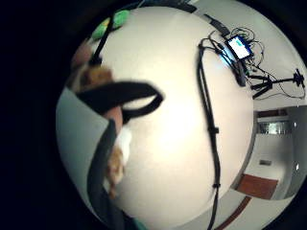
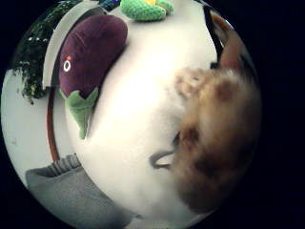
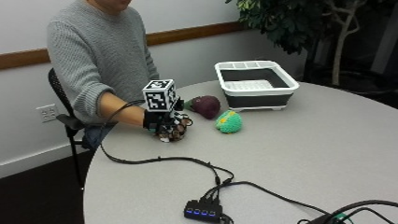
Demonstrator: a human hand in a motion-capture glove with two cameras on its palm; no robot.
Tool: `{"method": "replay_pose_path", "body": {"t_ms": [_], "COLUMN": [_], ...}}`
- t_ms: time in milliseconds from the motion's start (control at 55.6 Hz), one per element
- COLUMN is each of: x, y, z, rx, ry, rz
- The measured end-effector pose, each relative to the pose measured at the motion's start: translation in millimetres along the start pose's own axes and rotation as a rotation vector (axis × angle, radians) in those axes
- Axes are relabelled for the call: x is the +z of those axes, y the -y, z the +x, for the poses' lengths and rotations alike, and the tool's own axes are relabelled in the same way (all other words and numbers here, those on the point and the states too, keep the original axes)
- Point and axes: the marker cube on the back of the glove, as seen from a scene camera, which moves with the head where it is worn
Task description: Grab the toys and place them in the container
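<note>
My gloved right hand (image 3: 161, 120) rests at the table's near-left edge, its fingers curled round a brown and white plush toy (image 3: 174, 134) that sits on the tabletop. That same furry toy (image 2: 217, 133) fills much of the thumb side palm view and shows beside the strap (image 1: 96, 76) in the little finger side view. A purple eggplant plush (image 3: 206, 106) (image 2: 90, 52) lies just beyond the hand. A green and yellow plush (image 3: 229, 122) (image 2: 143, 9) lies to its right. The white and black container (image 3: 261, 91) stands further back, with no toy visible inside.
The round grey table (image 3: 304, 149) carries a black cable (image 3: 161, 160) running from the hand to a small hub (image 3: 202, 208) at the front edge. A leafy plant (image 3: 292, 23) stands behind the container. The person's chair (image 3: 62, 116) is at the left.
</note>
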Motion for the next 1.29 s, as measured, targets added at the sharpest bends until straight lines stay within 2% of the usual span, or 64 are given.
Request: {"method": "replay_pose_path", "body": {"t_ms": [162,306,396,467,539,611,827,863,899,935,971,1025,1061,1133,1205,1295], "x": [-26.8,-68.8,-115.5,-168.9,-214.0,-234.1,-224.5,-216.3,-203.1,-187.4,-170.4,-149.2,-139.8,-127.6,-127.2,-131.5], "y": [8.3,18.1,40.8,79.9,122.0,150.3,204.4,211.7,219.1,223.9,223.7,216.4,212.7,212.0,203.4,196.5], "z": [6.4,-7.2,-42.3,-85.7,-131.8,-175.2,-254.7,-259.3,-258.8,-262.1,-269.9,-274.6,-271.6,-261.6,-268.5,-265.4], "rx": [0.04,0.018,-0.109,-0.231,-0.286,-0.333,-0.388,-0.367,-0.286,-0.208,-0.19,-0.278,-0.307,-0.201,-0.331,-0.338], "ry": [0.069,0.16,0.171,0.214,0.273,0.263,0.165,0.113,0.025,-0.037,-0.041,0.019,0.038,-0.019,0.067,0.106], "rz": [0.06,0.126,0.218,0.276,0.287,0.287,0.257,0.243,0.213,0.145,0.017,-0.185,-0.232,-0.214,-0.218,-0.202]}}
